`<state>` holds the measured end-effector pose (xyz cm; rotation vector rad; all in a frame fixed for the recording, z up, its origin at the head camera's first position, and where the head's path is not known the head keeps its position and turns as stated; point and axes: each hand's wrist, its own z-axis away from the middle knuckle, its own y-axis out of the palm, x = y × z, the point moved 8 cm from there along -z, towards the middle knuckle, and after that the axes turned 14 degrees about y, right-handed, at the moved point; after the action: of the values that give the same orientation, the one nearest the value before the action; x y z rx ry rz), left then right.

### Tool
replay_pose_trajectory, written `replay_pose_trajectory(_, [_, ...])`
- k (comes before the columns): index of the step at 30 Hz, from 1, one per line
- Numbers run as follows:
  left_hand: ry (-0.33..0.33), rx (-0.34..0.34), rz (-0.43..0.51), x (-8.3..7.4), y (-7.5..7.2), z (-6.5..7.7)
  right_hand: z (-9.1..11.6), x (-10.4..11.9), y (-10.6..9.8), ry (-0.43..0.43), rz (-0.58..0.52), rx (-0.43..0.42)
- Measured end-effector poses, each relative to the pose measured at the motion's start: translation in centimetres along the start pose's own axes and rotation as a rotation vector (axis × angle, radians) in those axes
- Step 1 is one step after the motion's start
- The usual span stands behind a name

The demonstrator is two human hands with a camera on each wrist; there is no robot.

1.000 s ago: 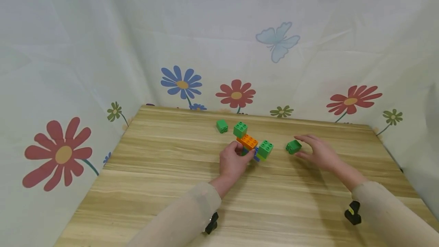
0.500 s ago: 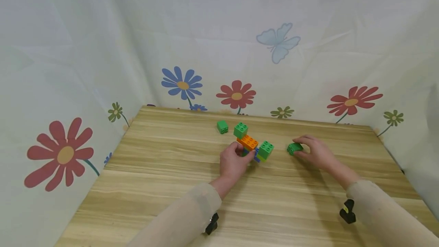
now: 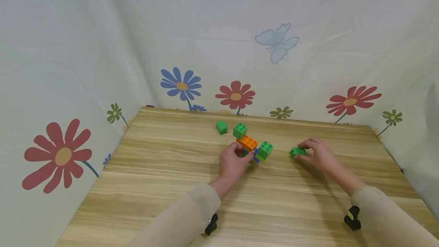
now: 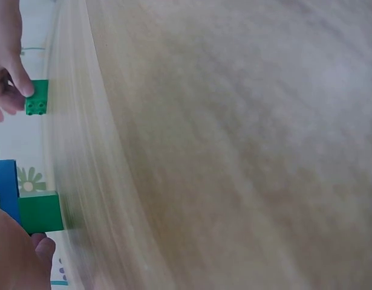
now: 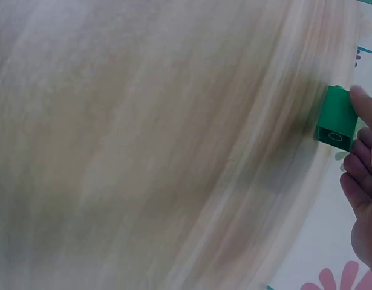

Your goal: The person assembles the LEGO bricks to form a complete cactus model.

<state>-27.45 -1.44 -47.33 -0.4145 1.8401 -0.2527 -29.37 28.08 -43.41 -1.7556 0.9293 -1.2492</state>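
My left hand (image 3: 234, 162) grips a built piece of toy building bricks at mid-table. An orange brick (image 3: 247, 142) runs along its top, with a green brick (image 3: 240, 130) raised at the far end and another green brick (image 3: 265, 149) at the right end. Lower down, a blue brick (image 4: 8, 190) shows in the left wrist view, partly covered by the hand. To the right, my right hand (image 3: 319, 154) pinches a loose green brick (image 3: 299, 152) between thumb and fingers. This brick lies on its side, studs facing left; its hollow underside shows in the right wrist view.
Another loose green brick (image 3: 221, 127) lies on its side behind the built piece, to the left. The wooden table (image 3: 164, 155) meets a white flower-printed curtain (image 3: 205, 29) at its back edge. Black wrist mounts (image 3: 352, 218) hang below both sleeves.
The right hand has closed its fingers on the loose green brick and tipped it from hollow side up onto its side, shifting it slightly right. The left hand stays still on the built piece.
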Motion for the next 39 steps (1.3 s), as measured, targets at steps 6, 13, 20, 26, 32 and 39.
replay_pose_trajectory(6, [-0.004,0.001,0.007,0.0,-0.1,0.2,-0.3,0.1,-0.4,-0.041,0.031,0.072])
replay_pose_trajectory(13, [-0.006,0.005,0.009,-0.1,-0.1,0.2,-1.1,0.8,-0.3,-0.083,0.053,0.209])
replay_pose_trajectory(20, [-0.011,0.009,0.004,0.0,0.0,0.3,-1.6,1.4,0.4,-0.084,0.110,0.275])
replay_pose_trajectory(26, [-0.012,0.008,0.003,-0.1,0.0,0.3,-2.1,1.6,1.1,-0.066,0.133,0.319])
replay_pose_trajectory(32, [-0.010,0.008,-0.005,-0.3,0.0,0.2,-2.5,1.4,1.4,-0.083,0.147,0.317])
replay_pose_trajectory(39, [0.010,0.003,-0.010,-0.2,0.0,0.0,-2.5,1.9,1.2,-0.092,0.076,0.263])
